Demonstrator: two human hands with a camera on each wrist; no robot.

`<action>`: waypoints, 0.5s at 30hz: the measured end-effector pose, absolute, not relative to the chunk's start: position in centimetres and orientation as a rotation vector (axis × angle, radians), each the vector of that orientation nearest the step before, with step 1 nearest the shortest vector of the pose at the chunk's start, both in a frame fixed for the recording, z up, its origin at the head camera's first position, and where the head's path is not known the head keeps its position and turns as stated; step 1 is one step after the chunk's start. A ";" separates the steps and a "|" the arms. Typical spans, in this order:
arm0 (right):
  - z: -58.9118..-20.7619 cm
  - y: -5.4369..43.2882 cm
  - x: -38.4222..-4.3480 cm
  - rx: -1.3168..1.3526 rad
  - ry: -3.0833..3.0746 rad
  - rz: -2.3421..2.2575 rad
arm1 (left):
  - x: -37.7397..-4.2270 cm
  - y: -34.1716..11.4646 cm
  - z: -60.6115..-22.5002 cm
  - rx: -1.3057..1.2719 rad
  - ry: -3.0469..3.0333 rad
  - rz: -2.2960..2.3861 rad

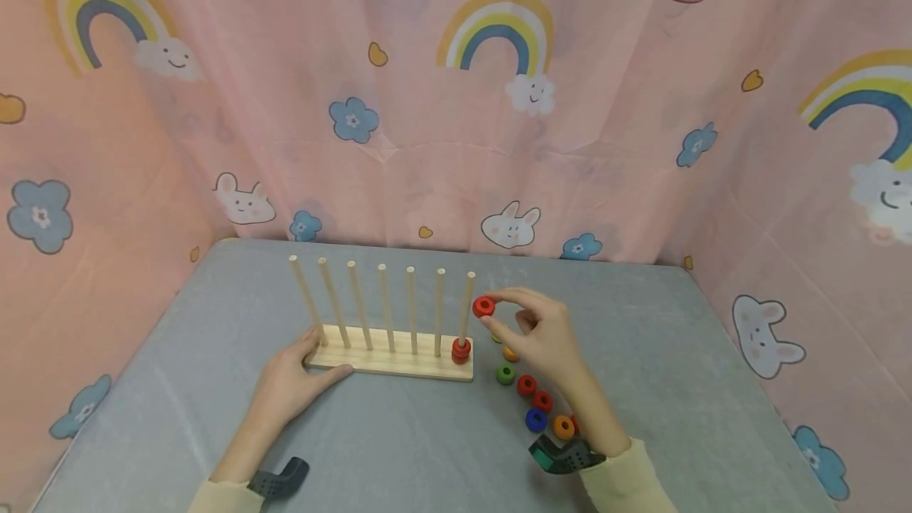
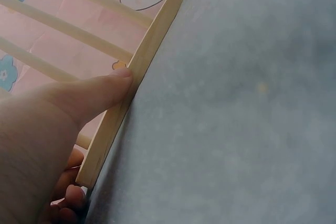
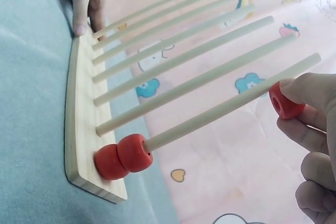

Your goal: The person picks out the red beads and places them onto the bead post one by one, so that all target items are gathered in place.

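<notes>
A wooden peg stand [image 1: 399, 366] with several upright pegs rests on the table. My left hand [image 1: 287, 380] grips its left end, the thumb along the front edge and the fingers around the far side. Two red beads [image 3: 134, 153] are stacked at the bottom of the rightmost peg; the other pegs are bare. Between thumb and fingertips, my right hand [image 1: 545, 331] pinches another red bead [image 3: 290, 104]. That bead is just right of the rightmost peg, near its top, with its hole partly turned toward the peg in the right wrist view.
Loose beads lie right of the stand, partly hidden under my right hand and forearm: a green bead [image 1: 501, 380], a blue bead [image 1: 530, 424], an orange bead [image 1: 559, 433] and several red ones. The grey table [image 1: 399, 450] backs onto a pink printed curtain [image 1: 427, 180].
</notes>
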State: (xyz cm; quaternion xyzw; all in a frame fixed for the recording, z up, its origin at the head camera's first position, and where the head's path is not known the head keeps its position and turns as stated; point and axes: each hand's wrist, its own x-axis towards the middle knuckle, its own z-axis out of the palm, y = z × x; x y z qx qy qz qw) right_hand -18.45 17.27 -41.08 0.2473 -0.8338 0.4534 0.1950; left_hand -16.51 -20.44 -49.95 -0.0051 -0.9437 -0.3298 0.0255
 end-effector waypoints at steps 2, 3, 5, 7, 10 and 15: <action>-41.1 17.3 -18.5 0.702 -2.324 1.275 | -16.5 -20.4 -49.9 -0.015 -2.917 -1.022; -41.1 17.3 -18.6 0.707 -2.317 1.277 | -16.5 -20.4 -49.9 -0.014 -2.917 -1.021; -41.1 17.3 -18.7 0.721 -2.298 1.282 | -16.5 -20.4 -49.9 -0.014 -2.915 -1.021; -41.1 17.3 -18.8 0.733 -2.282 1.286 | -16.5 -20.4 -49.9 -0.014 -2.914 -1.020; -40.9 17.4 -18.8 0.740 -2.274 1.284 | -16.6 -20.4 -50.0 -0.014 -2.915 -1.017; -40.3 17.3 -18.9 0.748 -2.270 1.267 | -16.6 -20.5 -50.1 -0.011 -2.921 -1.024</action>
